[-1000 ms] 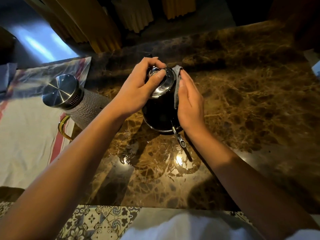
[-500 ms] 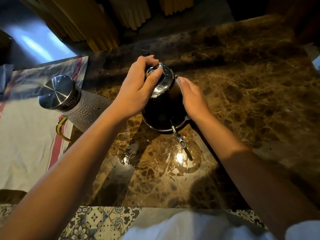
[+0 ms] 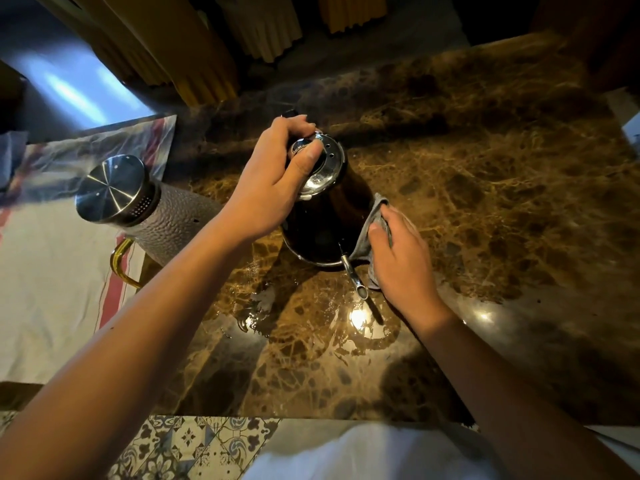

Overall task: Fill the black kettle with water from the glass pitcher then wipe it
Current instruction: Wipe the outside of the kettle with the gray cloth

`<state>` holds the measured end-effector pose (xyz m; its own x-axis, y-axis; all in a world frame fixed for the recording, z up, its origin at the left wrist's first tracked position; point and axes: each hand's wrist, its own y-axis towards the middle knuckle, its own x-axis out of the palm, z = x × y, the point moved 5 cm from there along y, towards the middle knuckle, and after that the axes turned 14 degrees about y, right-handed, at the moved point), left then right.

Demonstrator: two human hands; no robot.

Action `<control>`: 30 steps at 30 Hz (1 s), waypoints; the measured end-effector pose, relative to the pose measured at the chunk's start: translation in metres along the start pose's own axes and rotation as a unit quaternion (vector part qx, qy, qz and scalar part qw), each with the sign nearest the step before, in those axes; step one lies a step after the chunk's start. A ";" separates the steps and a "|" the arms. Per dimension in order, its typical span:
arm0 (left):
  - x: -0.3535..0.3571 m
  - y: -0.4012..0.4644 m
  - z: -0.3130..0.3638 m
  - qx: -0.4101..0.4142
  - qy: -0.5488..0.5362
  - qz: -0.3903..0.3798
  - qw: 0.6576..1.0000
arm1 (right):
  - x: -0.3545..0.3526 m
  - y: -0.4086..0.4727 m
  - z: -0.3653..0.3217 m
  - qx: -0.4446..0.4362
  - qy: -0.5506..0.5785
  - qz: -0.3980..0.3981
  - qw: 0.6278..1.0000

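1. Brown marble countertop [image 3: 485, 188] fills the scene, and the black kettle [image 3: 325, 223] is stood upright near its middle, its thin spout [image 3: 353, 277] aimed toward the person.
2. The kettle's steel lid [image 3: 323, 164] is gripped from above by the left hand [image 3: 273, 181], thumb pressed by the knob, so the body is steadied.
3. A grey cloth [image 3: 372, 226] is pressed by the right hand [image 3: 398, 251], fingers closed on it, against the kettle's lower right flank, just beside the spout's root.
4. Wiping is judged under way; since the kettle lies left of the right hand, the near side around the spout appears the next reach.
5. The glass pitcher [image 3: 152, 209] is laid tilted on a striped towel [image 3: 52, 271], left of the kettle.
6. Spilled water [image 3: 263, 317] is seen in front.
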<state>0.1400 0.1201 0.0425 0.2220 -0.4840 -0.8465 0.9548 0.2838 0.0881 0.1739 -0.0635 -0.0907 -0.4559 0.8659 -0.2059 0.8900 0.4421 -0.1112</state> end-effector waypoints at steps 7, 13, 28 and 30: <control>-0.001 0.000 0.001 -0.004 0.008 0.003 1.000 | 0.003 -0.016 -0.001 -0.077 -0.130 0.025 0.988; 0.000 0.000 0.003 0.010 0.009 0.005 1.000 | 0.000 -0.022 -0.023 -0.156 -0.024 0.049 0.986; 0.000 -0.001 0.000 0.006 0.007 0.005 1.000 | -0.010 0.007 -0.016 -0.100 0.012 0.119 0.988; 0.000 -0.001 -0.001 0.008 0.009 0.008 1.000 | -0.015 0.012 -0.001 -0.023 -0.030 0.102 0.994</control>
<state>0.1386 0.1204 0.0423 0.2333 -0.4645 -0.8543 0.9544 0.2775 0.1098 0.1911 -0.0713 -0.0879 -0.2650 0.9238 -0.2764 0.9624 0.2711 -0.0165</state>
